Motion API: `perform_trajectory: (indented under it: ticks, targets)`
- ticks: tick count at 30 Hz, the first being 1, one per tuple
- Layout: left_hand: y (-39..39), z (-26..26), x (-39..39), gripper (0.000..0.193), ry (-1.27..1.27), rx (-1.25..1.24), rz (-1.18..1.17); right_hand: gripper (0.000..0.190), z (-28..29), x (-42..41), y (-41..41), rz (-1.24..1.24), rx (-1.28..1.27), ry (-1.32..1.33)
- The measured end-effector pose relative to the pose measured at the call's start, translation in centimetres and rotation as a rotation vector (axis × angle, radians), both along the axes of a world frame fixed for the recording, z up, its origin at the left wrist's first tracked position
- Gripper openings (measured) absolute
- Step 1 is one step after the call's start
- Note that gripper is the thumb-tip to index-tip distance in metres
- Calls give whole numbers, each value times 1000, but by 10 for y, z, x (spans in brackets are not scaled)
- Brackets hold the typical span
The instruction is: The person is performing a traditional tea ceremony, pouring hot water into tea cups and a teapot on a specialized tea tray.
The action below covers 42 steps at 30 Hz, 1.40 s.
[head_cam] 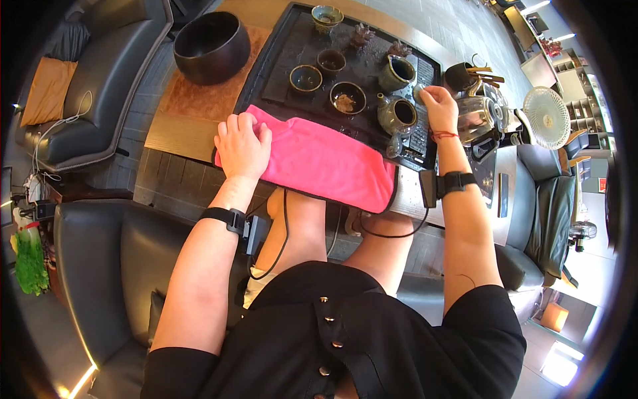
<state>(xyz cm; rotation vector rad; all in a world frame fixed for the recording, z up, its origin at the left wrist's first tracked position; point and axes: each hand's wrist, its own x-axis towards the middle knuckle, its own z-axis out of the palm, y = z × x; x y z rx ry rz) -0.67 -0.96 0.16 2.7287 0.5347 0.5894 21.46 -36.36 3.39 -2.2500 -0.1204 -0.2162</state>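
A pink cloth with dark edging (324,162) lies along the near edge of the black tea tray (279,107). My left hand (244,144) rests on its left end with bent fingers; whether they pinch it is unclear. Over the tray's right side, my right hand (438,102) has thumb and forefinger together at a small pale round object (419,95), perhaps a lid. Beside it stand a teapot without a lid (397,117) and a small pitcher (397,72). Further left are dark cups (306,79), (331,62), a cup with brown matter inside (347,98) and a greenish bowl (327,17).
A large black bowl (212,47) stands left of the tray. Right of my right hand are a glass kettle (476,117), a dark holder with wooden tools (461,76) and a ribbed round dish (547,117). Cables hang from the wrist devices over my legs.
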Motion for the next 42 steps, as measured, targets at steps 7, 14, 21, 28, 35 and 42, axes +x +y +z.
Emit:
perform_trajectory:
  ticks: [7, 14, 21, 28, 35, 42]
  targets:
    - [1, 0, 2, 21, -3, -2, -4, 24, 20, -50, 22, 223, -199, -7]
    - [-3, -1, 3, 21, -12, -12, -11, 43, 11, -60, -2, -21, -205, 91]
    - [3, 0, 0, 20, -30, -4, -3, 47, 13, -129, 33, 24, 756, 982]
    - [1, -3, 2, 20, -32, -12, 3, 30, 3, -127, 50, -82, 968, 765]
    - [1, -2, 1, 19, -28, -14, 4, 26, 63, -125, 50, -61, 746, 586]
    - [1, -2, 2, 19, -22, -24, 9, 25, 134, -105, 43, 1, 583, 380]
